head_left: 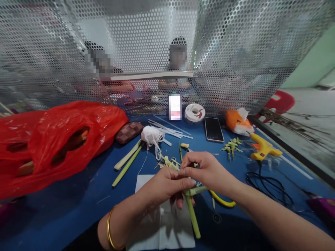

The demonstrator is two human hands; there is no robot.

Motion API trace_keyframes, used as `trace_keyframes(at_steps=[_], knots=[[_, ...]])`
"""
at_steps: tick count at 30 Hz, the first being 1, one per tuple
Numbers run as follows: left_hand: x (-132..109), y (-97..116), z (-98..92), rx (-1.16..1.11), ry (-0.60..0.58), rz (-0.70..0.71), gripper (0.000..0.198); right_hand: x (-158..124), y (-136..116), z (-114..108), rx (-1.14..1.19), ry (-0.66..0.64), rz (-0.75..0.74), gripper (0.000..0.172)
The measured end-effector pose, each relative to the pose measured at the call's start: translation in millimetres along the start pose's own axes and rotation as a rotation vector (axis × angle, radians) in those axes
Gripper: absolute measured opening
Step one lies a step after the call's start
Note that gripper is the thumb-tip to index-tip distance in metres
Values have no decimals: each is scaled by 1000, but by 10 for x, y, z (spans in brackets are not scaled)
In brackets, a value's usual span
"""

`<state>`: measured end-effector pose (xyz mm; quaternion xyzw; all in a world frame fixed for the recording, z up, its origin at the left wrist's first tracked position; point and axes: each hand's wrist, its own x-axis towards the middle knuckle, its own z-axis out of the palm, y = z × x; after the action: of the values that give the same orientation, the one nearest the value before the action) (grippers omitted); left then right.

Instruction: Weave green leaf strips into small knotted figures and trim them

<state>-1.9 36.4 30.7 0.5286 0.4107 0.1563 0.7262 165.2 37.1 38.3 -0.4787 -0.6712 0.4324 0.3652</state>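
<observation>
- Head view: our left hand (170, 183) has its fingers clamped around a green stalk (193, 216), lower end slanting toward us over the white sheet (175, 238)
- Our right hand (202, 170) is right beside it, thumb and finger pinched together, can't tell on what
- Also around: white string (151, 135), two loose stalks (127, 166), yellow glue gun (263, 148) over right

From my remote seat I see a slender, light-green stalk (193, 218) held in the left hand (167, 184), its smooth length slanting from under the thumb toward the near side and slightly right, ending in a blunt tip. Beside that thumb, a paler flat strip (198, 190) juts right from the stalk; I can't make out its far end, which the fingers hide.
</observation>
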Motion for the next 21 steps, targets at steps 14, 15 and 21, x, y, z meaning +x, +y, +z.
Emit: trace_keyframes(at_steps=[14,15,21], knots=[[96,-145,-13,-147,-140,-58,50,8,79,112,-65,147,6,12],[95,-137,-20,-165,-132,-56,53,15,73,103,-32,165,21,12],[98,-89,-54,-181,10,2,44,59,32,9,29,117,-14,15]])
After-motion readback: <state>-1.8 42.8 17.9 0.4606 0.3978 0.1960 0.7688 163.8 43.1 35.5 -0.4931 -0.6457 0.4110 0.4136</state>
